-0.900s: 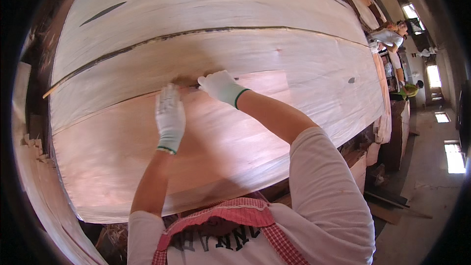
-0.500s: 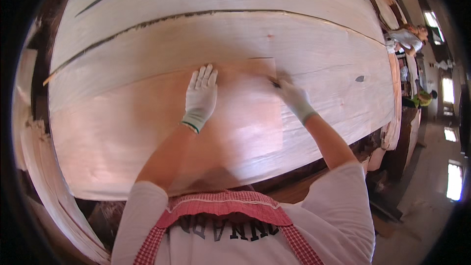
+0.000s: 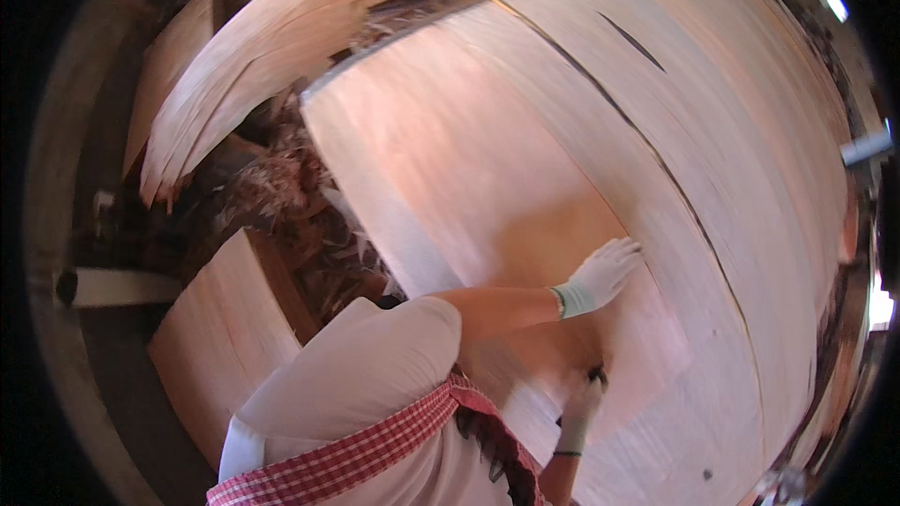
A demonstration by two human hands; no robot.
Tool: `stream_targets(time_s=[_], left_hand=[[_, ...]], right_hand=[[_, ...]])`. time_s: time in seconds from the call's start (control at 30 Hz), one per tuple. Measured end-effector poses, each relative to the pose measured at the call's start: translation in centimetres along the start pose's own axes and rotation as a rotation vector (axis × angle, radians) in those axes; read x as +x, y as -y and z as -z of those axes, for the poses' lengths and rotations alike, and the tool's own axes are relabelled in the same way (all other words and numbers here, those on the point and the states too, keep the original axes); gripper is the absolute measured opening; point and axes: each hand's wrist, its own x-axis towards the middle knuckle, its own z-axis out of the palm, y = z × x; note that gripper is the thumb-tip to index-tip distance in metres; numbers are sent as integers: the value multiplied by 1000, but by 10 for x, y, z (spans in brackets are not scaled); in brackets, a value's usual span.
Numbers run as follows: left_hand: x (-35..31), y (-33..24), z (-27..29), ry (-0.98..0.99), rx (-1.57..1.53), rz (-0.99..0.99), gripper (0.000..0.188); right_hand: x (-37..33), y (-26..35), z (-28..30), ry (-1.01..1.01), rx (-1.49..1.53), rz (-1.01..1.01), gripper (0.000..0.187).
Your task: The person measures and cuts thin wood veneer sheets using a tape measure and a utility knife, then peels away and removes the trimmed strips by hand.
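A broad stack of pale wood veneer sheets (image 3: 750,178) fills the middle and right of the view, crossed by a long dark seam. A pinker veneer piece (image 3: 506,145) lies on top, on the side near me. My left hand (image 3: 605,274), in a white knit glove, rests flat on the pink piece near its far edge, fingers stretched out. Nearer the lower edge, my right hand (image 3: 581,408), gloved too, is closed round a small dark tool (image 3: 597,374) at the veneer surface. Its kind is hard to make out.
To the left stands a block of stacked veneer (image 3: 225,319). Torn scraps and shavings (image 3: 286,173) lie beside the big stack. Curved, ragged veneer sheets (image 3: 272,56) are at the upper left, and a pale cylinder (image 3: 127,288) is at the far left.
The whole view has swung toward the left, so the stack now appears tilted and the scraps show. My left hand stays flat on the veneer; my right still holds the dark tool.
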Motion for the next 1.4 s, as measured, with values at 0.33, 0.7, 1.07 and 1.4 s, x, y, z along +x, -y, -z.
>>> stream_targets(time_s=[0.33,0.7,1.07,1.4], left_hand=[[-94,403,458,-555,788,346,22],[-74,501,568,190,328,634,36],[-58,530,576,417,-6,561,39],[-65,465,527,-85,918,223,29]], right_hand=[[56,187,-59,-213,-333,211,39],[67,640,-408,321,-592,650,26],[84,690,-462,355,-603,615,28],[2,389,-263,364,-644,335,27]])
